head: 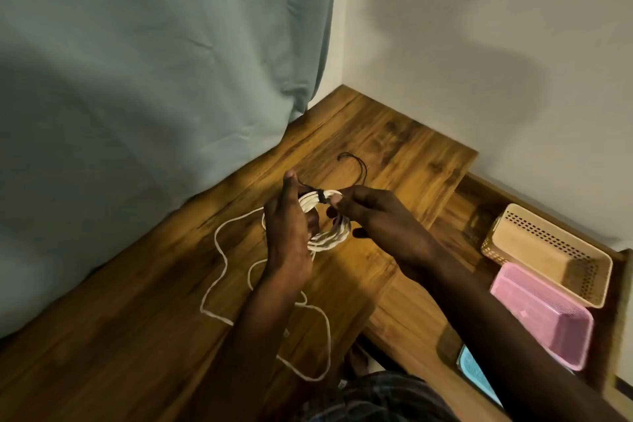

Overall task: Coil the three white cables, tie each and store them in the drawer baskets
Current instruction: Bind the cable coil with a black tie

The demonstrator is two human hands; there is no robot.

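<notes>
A coiled white cable (325, 239) hangs between both hands above the wooden tabletop (394, 147). A black tie (321, 197) is wrapped around the top of the coil. My left hand (291, 233) grips the coil's left side, thumb up. My right hand (380, 219) pinches the coil just right of the tie. A loose white cable (219, 250) lies in open loops on the table below my left arm. Another black tie (356, 163) lies on the table beyond the coil.
A teal curtain (154, 79) hangs along the table's left edge. To the right an open drawer holds a beige basket (548, 253), a pink basket (544, 315) and a blue one (476, 373). White walls close the corner behind.
</notes>
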